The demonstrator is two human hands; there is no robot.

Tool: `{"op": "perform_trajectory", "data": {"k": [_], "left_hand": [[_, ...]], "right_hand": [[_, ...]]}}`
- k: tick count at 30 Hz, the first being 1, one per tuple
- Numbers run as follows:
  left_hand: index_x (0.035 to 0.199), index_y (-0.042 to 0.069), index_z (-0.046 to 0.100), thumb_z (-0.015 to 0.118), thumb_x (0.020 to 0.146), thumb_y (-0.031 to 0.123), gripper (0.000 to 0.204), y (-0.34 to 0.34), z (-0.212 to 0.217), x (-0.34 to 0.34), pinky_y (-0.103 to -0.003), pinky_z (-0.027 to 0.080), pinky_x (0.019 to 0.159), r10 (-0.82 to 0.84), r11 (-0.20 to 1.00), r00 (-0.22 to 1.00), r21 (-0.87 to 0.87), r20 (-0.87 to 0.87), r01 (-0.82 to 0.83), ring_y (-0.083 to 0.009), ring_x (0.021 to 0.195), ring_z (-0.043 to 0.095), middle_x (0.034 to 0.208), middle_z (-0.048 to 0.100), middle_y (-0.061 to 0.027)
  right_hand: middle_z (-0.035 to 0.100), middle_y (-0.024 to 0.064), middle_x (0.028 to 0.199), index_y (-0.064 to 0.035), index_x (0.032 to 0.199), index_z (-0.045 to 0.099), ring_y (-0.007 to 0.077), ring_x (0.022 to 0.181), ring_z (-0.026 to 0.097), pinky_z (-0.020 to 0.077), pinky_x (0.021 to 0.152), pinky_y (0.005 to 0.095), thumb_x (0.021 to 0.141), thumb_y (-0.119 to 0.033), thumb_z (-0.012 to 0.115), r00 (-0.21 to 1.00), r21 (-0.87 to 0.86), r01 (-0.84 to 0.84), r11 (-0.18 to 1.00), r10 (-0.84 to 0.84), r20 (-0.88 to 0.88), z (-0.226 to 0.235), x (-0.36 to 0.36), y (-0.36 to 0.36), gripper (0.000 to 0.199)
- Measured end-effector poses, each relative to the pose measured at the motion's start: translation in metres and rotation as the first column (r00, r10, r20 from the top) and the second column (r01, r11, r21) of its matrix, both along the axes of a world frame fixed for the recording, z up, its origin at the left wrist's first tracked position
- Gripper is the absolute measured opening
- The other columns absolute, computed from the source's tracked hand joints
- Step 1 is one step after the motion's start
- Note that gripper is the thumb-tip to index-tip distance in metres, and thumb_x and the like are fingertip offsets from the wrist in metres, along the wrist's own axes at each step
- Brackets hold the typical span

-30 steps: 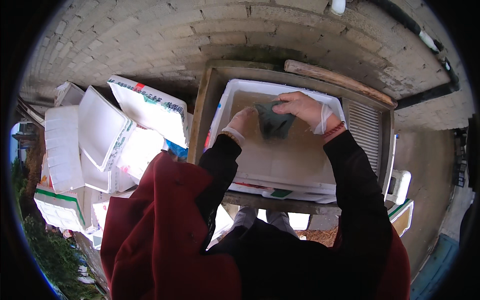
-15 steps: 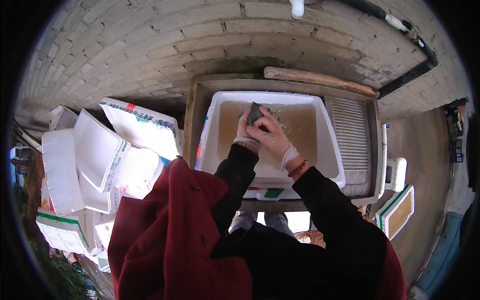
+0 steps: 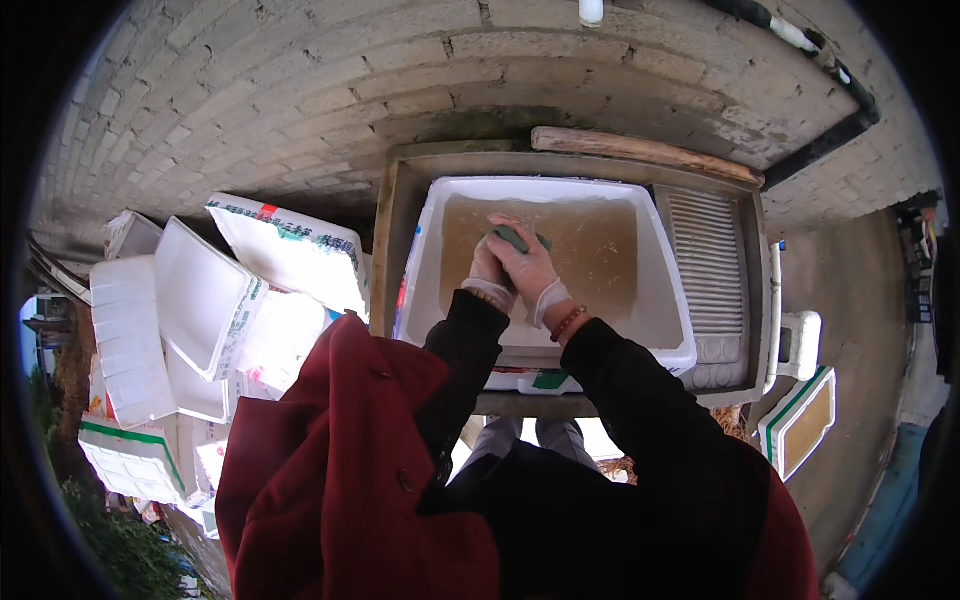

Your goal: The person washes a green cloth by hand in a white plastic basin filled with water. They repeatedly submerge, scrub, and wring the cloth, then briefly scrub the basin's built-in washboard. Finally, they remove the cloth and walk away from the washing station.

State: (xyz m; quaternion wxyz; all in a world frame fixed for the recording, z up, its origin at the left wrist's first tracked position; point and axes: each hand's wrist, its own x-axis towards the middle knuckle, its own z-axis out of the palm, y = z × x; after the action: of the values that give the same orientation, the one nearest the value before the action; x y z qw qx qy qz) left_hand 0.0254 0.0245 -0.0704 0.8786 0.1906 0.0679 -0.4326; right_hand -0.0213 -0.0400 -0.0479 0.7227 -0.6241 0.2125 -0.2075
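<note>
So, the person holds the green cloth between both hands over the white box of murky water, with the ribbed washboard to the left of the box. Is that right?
Not quite: in the head view, the ribbed washboard is to the right of the white box. The green cloth is held between both hands, over the murky water.

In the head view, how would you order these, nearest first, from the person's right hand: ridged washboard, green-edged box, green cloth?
From the right hand:
1. Green cloth: in its grip.
2. Ridged washboard: to its right.
3. Green-edged box: on the ground, farther right and lower in the picture.
</note>
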Motion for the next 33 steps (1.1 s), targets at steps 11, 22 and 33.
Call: {"op": "perform_trajectory", "data": {"k": [11,22,33], "left_hand": [[0.106,0.01,0.055,0.045,0.088,0.041,0.037,0.007,-0.005,0.022,-0.041,0.045,0.087,-0.027,0.996,0.994,-0.09,-0.103,0.017,-0.0256,0.096,0.057,0.103,0.06,-0.009],[0.115,0.009,0.05,0.037,0.091,0.047,0.047,0.0,0.024,0.023,-0.038,0.04,0.095,-0.176,0.981,0.98,0.067,-0.094,0.182,-0.0254,0.107,0.052,0.112,0.056,-0.0095],[0.104,0.009,0.054,0.041,0.091,0.037,0.034,-0.034,0.027,-0.007,-0.035,0.045,0.085,-0.092,0.946,0.994,0.308,-0.056,0.105,-0.0224,0.097,0.056,0.102,0.059,-0.0088]], "right_hand": [[0.058,0.0067,0.112,-0.0084,0.115,0.059,0.0161,0.104,0.051,0.0381,0.092,0.0277,0.085,-0.022,0.058,0.997,0.123,-0.039,0.992,0.048,-0.067,0.007,0.007,-0.01,0.033],[0.054,0.0139,0.116,-0.0085,0.095,0.061,0.0299,0.116,0.044,0.0321,0.097,0.0411,0.084,-0.029,0.052,0.997,-0.571,-0.012,0.821,0.05,0.051,0.019,-0.018,-0.008,0.025],[0.058,0.0181,0.087,0.0,0.088,0.06,0.038,0.083,0.053,0.0417,0.076,0.0365,0.085,-0.038,0.047,0.97,-0.588,0.081,0.805,-0.199,-0.14,0.025,-0.002,-0.033,0.04]]}}
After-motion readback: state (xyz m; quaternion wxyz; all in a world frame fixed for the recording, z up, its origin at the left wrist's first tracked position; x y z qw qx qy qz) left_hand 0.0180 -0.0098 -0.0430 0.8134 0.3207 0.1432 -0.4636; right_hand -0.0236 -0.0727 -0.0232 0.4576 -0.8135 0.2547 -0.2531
